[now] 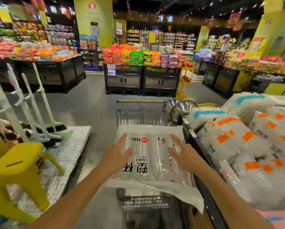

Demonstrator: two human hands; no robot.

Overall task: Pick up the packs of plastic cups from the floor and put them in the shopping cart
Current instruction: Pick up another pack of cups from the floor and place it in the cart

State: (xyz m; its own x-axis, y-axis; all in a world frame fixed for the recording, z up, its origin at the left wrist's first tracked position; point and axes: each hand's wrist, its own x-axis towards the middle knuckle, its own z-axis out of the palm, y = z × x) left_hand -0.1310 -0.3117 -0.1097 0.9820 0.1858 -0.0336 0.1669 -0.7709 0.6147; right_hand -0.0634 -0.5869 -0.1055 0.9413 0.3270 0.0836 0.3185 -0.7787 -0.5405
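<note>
A clear pack of plastic cups with black and red print lies flat across the top of the wire shopping cart. My left hand rests flat on the pack's left side, fingers spread. Over the pack's right side my right hand is spread too, palm down, touching or just above the plastic. Neither hand grips anything. More plastic shows lower inside the cart under the pack.
A display shelf of cup packs with orange and blue labels runs along the right, with steel bowls at its far end. A yellow plastic stool, mop handles and a white tiled platform are on the left. Grey floor and snack displays lie ahead.
</note>
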